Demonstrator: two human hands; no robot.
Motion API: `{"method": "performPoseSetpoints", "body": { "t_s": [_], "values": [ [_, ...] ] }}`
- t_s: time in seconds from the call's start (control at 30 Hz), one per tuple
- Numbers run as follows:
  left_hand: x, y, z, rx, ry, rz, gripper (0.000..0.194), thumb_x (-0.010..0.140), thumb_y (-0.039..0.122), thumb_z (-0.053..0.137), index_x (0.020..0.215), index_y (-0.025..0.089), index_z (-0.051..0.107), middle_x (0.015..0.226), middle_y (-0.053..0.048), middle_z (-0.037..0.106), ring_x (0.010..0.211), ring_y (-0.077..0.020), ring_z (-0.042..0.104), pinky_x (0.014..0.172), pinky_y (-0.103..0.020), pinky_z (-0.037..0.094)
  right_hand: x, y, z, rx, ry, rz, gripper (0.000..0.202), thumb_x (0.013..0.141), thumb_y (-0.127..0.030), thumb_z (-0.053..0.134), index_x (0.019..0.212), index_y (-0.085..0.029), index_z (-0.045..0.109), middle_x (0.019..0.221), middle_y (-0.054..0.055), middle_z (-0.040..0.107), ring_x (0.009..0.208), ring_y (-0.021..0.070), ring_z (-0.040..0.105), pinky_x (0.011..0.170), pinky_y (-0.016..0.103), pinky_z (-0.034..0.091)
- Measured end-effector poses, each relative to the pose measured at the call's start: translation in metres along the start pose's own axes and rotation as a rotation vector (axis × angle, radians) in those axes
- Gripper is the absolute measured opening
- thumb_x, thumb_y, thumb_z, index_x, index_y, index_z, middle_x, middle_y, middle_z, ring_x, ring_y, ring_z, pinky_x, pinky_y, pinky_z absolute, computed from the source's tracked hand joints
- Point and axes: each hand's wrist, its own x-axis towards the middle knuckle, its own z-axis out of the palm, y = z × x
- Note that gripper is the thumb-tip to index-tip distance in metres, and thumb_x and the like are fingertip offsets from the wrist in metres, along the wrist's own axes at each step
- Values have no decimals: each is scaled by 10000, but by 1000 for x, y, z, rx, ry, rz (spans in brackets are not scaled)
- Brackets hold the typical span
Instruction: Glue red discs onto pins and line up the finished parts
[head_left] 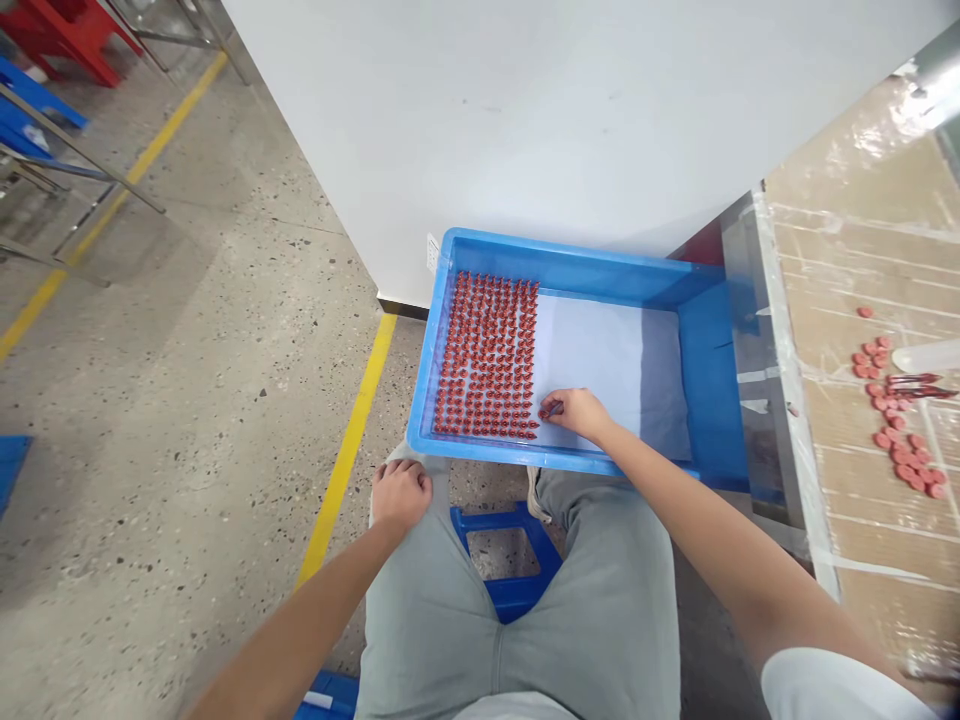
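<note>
Rows of small red pointed pieces [487, 355] stand on a white sheet [592, 350] in the left part of a blue plastic tray [570, 462]. My right hand [576, 411] is low over the sheet, at the near right end of the rows. Its thumb and fingers pinch a small red piece [544, 412], partly hidden by the fingertips. My left hand [403, 490] lies on my left knee with the fingers loosely bent over it, holding nothing. The tray's near edge is just above my knees.
On the right, a plastic-wrapped cardboard surface [847, 480] bears round red discs [907, 455] and several slender dark red pieces [919, 386]. A white panel [525, 120] stands behind the tray. Below is a blue stool [517, 590]; yellow lines [352, 440] mark the floor.
</note>
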Motion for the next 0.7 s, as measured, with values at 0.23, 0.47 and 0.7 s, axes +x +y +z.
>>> {"method": "performPoseSetpoints", "body": {
  "t_s": [0.23,0.47,0.7],
  "values": [
    [1,1,-1,4,-4,4,304,900,255,425,874,214,725,1071,-79,724,1099,-272,582,1043,-455,324,2,-3,6,105,5,-35,250,765,-90,705,967,-232,743,887,-48,766,821,127,730,817,218,538],
    [1,1,-1,6,-11,-3,291,897,248,438,885,215,727,1087,-81,724,1110,-267,584,1058,-448,318,3,-6,6,135,20,-35,248,760,-84,704,951,-236,749,880,-47,764,819,128,729,813,222,540],
    [0,1,-1,2,-4,1,295,899,243,430,872,211,722,1071,-78,725,1104,-268,578,1053,-452,318,4,-8,8,143,24,-35,264,746,-66,696,942,-233,756,868,-44,762,822,134,729,826,229,543]
  ]
}}
